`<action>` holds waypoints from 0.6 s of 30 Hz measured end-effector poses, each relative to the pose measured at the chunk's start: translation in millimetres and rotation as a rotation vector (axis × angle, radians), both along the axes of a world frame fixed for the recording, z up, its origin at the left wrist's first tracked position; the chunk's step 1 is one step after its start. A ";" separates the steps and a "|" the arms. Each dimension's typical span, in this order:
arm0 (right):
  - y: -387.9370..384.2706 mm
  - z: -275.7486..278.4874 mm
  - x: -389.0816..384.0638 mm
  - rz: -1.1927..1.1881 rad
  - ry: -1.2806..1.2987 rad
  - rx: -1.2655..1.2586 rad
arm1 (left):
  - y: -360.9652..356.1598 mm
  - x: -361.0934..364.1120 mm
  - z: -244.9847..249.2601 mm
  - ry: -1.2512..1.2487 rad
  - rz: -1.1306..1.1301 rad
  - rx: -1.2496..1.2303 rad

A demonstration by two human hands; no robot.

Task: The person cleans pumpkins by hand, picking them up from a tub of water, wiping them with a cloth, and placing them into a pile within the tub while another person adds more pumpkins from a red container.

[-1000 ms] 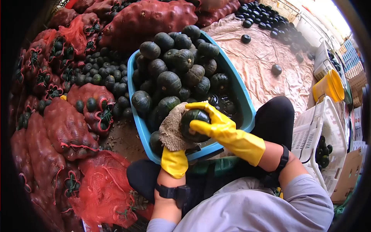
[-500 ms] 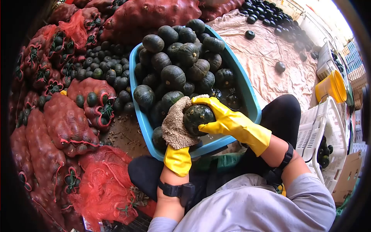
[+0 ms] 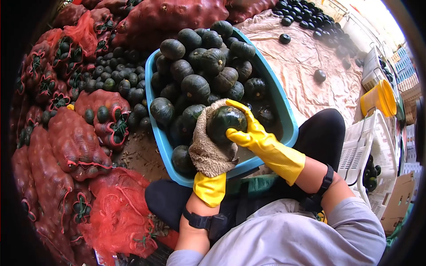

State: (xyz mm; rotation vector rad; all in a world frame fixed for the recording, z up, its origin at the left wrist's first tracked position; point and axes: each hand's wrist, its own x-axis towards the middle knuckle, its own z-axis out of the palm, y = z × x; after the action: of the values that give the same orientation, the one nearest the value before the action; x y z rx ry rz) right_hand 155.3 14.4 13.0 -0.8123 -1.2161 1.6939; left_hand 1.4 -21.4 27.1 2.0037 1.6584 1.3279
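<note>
A dark green kabocha squash (image 3: 225, 125), wet and shiny, is held up over the near part of a blue tub (image 3: 271, 75). My right hand (image 3: 249, 131), in a yellow rubber glove, grips it from the right with thumb and fingers spread around its side. A brown terry cloth (image 3: 205, 153) covers my left hand (image 3: 210, 189), hiding the fingers; only the yellow glove cuff shows. Cloth and hand press against the squash's left side and underside. More squashes (image 3: 195, 88) are heaped in the tub, with water visible near its right side.
Red mesh sacks (image 3: 77, 144) and loose squashes (image 3: 117, 77) lie to the left. An empty-looking red net (image 3: 120, 210) is near my left knee. At right stand a yellow bucket (image 3: 377, 99) and white crates (image 3: 370, 146). Squashes dot the pinkish sheet (image 3: 306, 53) behind.
The squash has turned in my hands, its smoother side now showing. My cloth-covered left hand has shifted right and slightly lower around it; the right hand has moved slightly left.
</note>
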 end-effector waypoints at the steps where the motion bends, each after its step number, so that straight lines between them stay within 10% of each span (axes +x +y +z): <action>1: 16.3 -0.5 12.1 -0.099 -0.593 0.624 | 0.0 3.7 10.3 -0.134 -0.010 0.008; 8: 16.7 28.5 16.4 0.052 -0.629 0.728 | -6.3 -13.2 16.2 -0.211 0.001 -0.195; 11: 17.7 22.8 17.4 0.182 -0.468 0.438 | -6.3 -18.8 -8.3 -0.056 0.040 -0.226; 13: 0.0 -2.3 -1.7 0.152 0.124 -0.330 | 1.0 -17.2 -26.3 0.211 0.026 -0.077; 15: 6.6 -16.6 -4.3 0.055 -0.127 -0.030 | 2.4 5.9 -13.8 -0.359 0.002 -0.221; 18: 24.1 34.8 13.8 0.121 -0.652 0.426 | 5.5 6.2 4.5 -0.276 0.035 -0.136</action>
State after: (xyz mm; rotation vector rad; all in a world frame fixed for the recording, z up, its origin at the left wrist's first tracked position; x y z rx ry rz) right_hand 169.2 38.6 47.8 -1.0705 -2.0172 1.2083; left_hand 7.6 -15.8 31.6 1.6395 1.6128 1.3908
